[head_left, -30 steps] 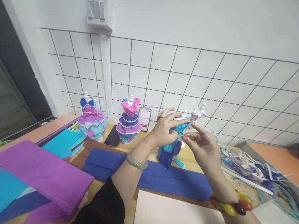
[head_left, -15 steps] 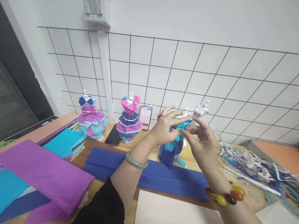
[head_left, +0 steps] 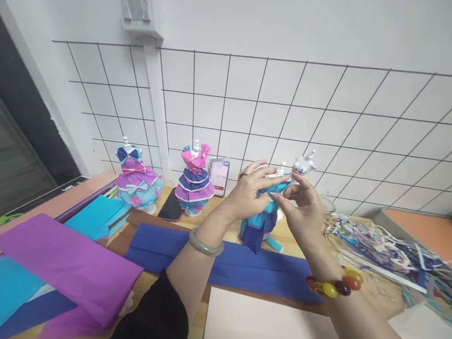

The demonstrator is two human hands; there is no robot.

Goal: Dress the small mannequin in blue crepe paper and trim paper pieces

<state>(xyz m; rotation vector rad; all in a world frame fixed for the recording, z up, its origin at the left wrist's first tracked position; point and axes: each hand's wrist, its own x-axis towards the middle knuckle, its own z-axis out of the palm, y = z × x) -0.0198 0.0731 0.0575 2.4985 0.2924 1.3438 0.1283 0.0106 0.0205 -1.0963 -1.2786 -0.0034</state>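
A small dress form in a turquoise and dark blue paper dress point(head_left: 259, 225) stands on the table, its white neck knob showing above my fingers. My left hand point(head_left: 252, 187) grips its upper part, with the fingers across the bodice and the thumb at the waist. On the other side my right hand point(head_left: 304, 204) pinches at the waist with thumb and fingertips. Whatever is between those fingertips is too small to make out. Behind the right fingers a white dress form point(head_left: 304, 165) leans, partly hidden.
Two dressed forms, one with a purple skirt point(head_left: 140, 182) and one with tiered ruffles point(head_left: 195, 184), stand left beside phones point(head_left: 219, 178). Purple paper point(head_left: 69, 263), blue paper point(head_left: 259, 280) and a pale board point(head_left: 263, 323) lie nearer. Tangled ribbons point(head_left: 382, 249) lie right, below a wire grid point(head_left: 304, 106).
My right hand has shifted slightly left and closer to the dress waist. The left hand keeps its hold, and the camera view has moved a little.
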